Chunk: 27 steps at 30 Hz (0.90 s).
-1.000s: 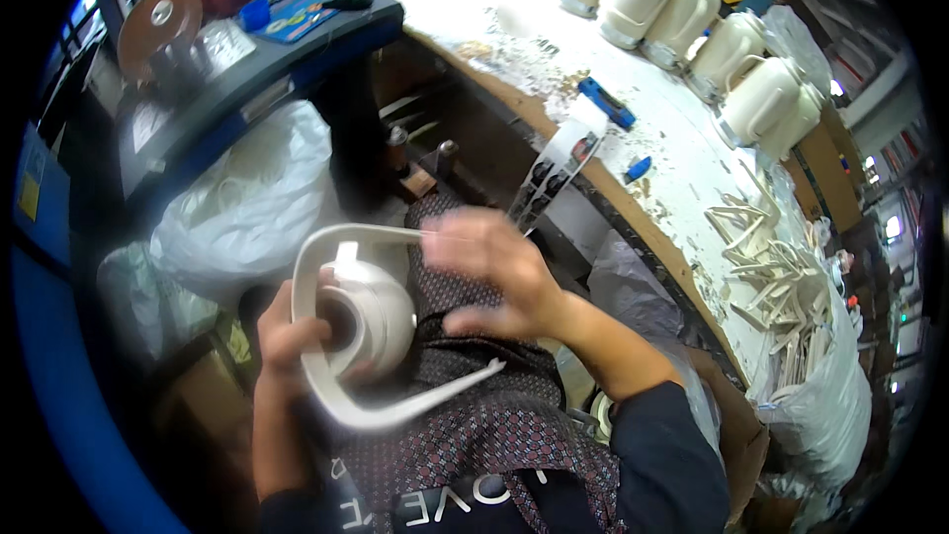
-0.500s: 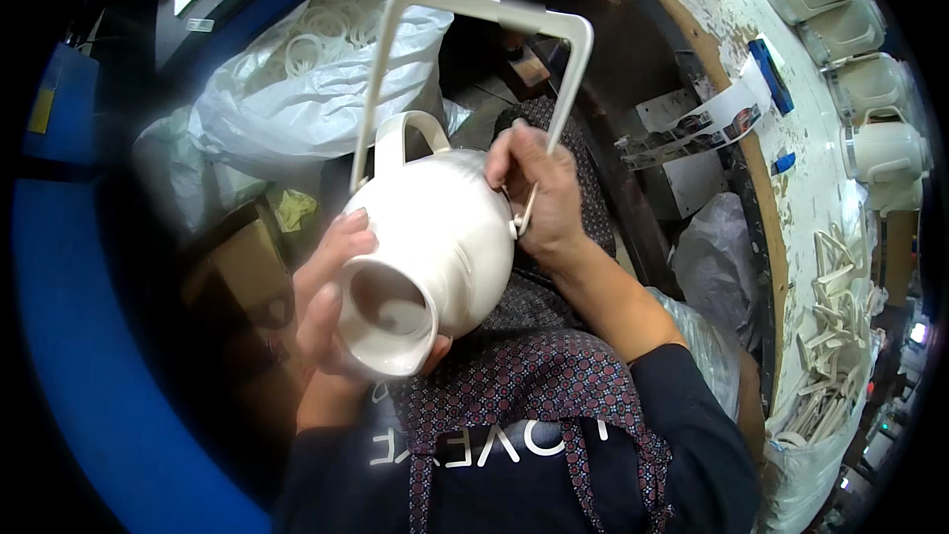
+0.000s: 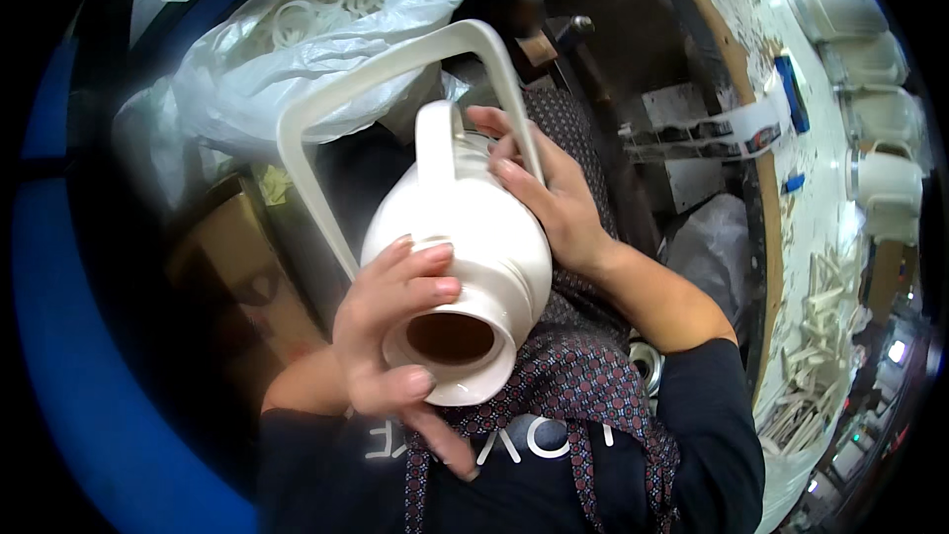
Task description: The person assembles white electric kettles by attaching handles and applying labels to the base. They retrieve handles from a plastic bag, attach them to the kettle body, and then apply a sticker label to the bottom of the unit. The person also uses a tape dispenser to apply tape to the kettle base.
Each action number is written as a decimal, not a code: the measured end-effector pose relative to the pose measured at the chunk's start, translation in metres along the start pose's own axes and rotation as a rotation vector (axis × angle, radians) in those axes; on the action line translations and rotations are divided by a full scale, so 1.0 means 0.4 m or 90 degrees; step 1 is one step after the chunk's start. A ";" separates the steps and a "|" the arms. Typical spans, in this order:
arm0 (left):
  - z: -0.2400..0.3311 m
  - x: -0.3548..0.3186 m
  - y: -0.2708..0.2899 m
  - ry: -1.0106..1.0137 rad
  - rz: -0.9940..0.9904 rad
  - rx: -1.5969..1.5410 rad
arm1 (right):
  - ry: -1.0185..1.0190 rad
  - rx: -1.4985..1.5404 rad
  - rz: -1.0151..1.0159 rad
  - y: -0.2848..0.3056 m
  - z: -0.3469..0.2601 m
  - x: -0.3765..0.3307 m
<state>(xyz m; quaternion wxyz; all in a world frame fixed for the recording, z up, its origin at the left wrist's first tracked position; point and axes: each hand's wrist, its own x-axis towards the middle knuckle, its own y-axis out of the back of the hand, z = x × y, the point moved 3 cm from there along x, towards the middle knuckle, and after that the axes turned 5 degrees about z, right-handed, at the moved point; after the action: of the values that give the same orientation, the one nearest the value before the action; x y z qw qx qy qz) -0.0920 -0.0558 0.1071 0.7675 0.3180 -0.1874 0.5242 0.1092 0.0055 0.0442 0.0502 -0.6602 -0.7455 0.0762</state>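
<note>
The white ceramic jug lies tilted over the person's lap, mouth toward the camera (its tall squared handle arches away). The left hand grips the rim, fingers curled around it. The right hand clasps the shoulder. More jugs line the bench.

Dim, fisheye-warped, glare upper right
</note>
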 end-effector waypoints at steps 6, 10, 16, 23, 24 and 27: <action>-0.169 -0.020 0.027 0.330 0.399 -0.150 | 0.027 0.137 0.041 0.027 0.005 0.001; -0.271 -0.058 0.005 0.553 0.336 -0.588 | 0.110 -0.154 0.109 0.049 -0.033 0.034; -0.279 -0.071 -0.019 0.544 0.376 -0.683 | 0.325 -0.242 -0.054 -0.037 -0.157 -0.068; -0.243 -0.044 -0.049 0.551 0.421 -0.493 | 0.360 -0.416 -0.130 -0.077 -0.200 -0.108; -0.239 -0.046 -0.056 0.545 0.424 -0.499 | 0.371 -0.416 -0.146 -0.077 -0.197 -0.118; -0.218 -0.044 -0.072 0.404 0.392 -0.432 | 0.413 -0.423 -0.199 -0.063 -0.194 -0.153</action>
<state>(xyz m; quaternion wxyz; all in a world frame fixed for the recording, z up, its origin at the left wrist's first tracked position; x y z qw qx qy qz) -0.0759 -0.0154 0.0243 0.6569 -0.1903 -0.1895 0.7046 0.1058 -0.0546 0.1266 0.0774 -0.5103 -0.7657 -0.3837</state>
